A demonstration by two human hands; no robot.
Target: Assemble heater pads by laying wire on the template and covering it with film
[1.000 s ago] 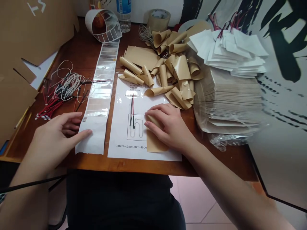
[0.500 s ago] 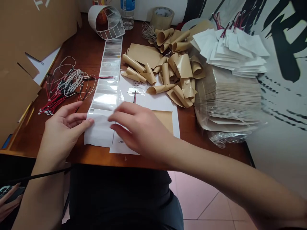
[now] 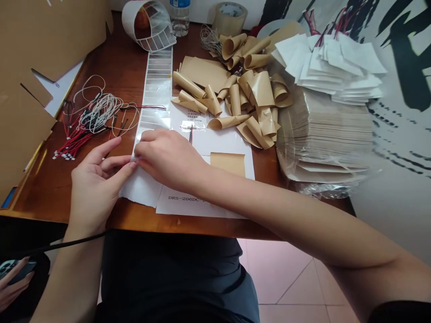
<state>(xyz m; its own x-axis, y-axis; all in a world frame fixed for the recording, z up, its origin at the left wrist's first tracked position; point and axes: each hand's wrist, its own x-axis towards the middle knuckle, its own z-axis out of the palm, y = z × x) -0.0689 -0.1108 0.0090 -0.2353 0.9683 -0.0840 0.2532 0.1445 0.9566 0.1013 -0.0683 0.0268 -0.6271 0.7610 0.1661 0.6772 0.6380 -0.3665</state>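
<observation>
Since half a second ago the right hand [image 3: 164, 157] has slid further left, off the white printed paper sheet [image 3: 224, 142] and onto the long white backing strip of silvery rectangular labels [image 3: 156, 85]. This uncovers the flat tan paper square [image 3: 229, 162] lying on the sheet. The brown wooden desk [image 3: 114, 67] carries everything, with a tall brown cardboard wall [image 3: 37, 49] along its left side. At the right sits a thick stack of tan sheets in clear plastic [image 3: 326, 134], topped by a loose pile of white paper squares [image 3: 333, 63]. A heap of curled tan backing papers [image 3: 249, 89] lies just beyond the printed sheet. The label strip runs from its roll at the far edge down to the near edge, just left of the sheet. The right hand's fingers are curled, with their tips bunched at the strip's left edge; whether they pinch a label cannot be told. The left hand [image 3: 94, 179] lies flat with its fingers stretched and slightly spread, the tips pressing the strip's left edge and touching the right hand. A tangle of red, black and white wires [image 3: 94, 116] lies left of the strip.
</observation>
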